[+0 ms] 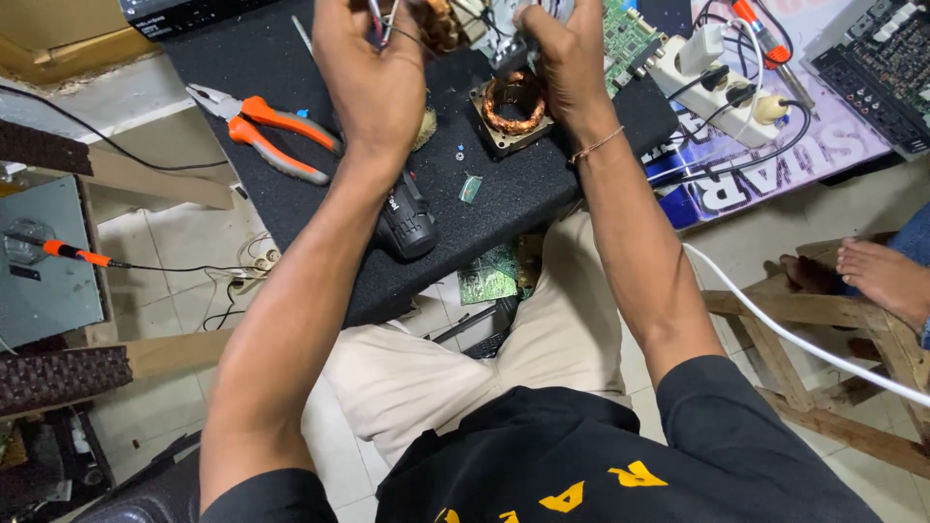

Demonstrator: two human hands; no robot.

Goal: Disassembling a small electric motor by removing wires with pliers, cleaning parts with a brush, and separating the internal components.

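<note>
While both arms reach to the far edge of the black mat point(291, 194), the left hand point(373, 82) pinches thin wires and the right hand point(567, 58) grips a small metal part. Just below sits the copper-wound motor stator point(513, 108); orange-handled pliers point(266, 131) lie near the mat's left edge.

We have only one view, from a camera worn on the head, and it looks steeply down over our chest and lap toward the black work mat point(291, 194) ahead. It sits close: our forearms fill the middle, while the left hand point(373, 73) and right hand point(562, 53) reach the top edge, partly cut off. The floor shows at both sides.
</note>
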